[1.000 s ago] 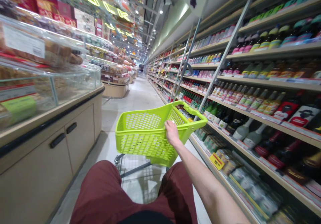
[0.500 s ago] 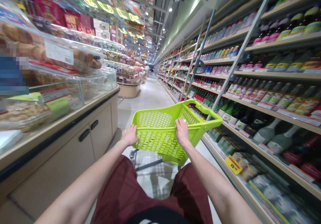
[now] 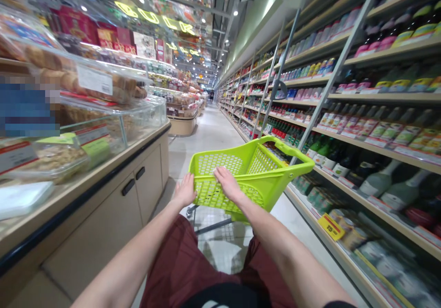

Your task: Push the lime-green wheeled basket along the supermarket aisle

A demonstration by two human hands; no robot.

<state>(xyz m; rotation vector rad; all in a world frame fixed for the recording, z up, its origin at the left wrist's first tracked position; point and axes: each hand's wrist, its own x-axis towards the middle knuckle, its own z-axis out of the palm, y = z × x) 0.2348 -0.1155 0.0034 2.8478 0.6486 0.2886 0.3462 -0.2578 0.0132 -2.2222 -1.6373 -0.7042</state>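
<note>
fingers (image 3: 220, 173) on lime basket (image 3: 220, 155) — right hand (image 3: 229, 186) (left (image 3: 185, 191) too)

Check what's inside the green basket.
One packet sits at the far end of the basket. The basket's wall hides most of it, so what it is can't be told.

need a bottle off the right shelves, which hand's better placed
Probably the right hand: it rests on the basket rim, nearer the bottles; the left hand sits farther off.

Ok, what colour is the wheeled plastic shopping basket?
The wheeled plastic shopping basket is lime green, with perforated mesh walls; the head view shows it best.
</note>
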